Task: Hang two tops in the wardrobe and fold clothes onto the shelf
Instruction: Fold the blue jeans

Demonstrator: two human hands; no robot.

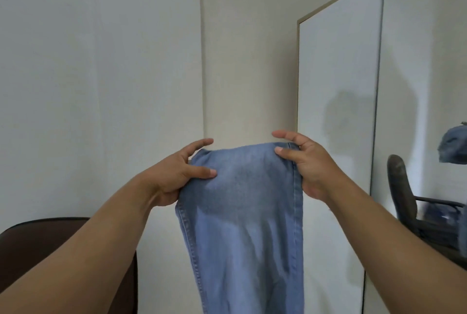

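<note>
Plain white wall [101,73] behind — left hand [174,177] and right hand [310,169] pinch hanging light-blue denim jeans [242,212]; align seams, then fold.

A dark brown padded chair back [38,243] sits low at left; a black office chair [404,194] stands far right.

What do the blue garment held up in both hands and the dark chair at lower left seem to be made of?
Blue garment: looks like light-wash denim, matte, with stitched double seams down its edges; both the left hand and the right hand pinch its top edge. Dark chair: dark brown, smooth, with a faint sheen and a piped rim, possibly leather or a leather-look covering; real or synthetic cannot be told.
</note>
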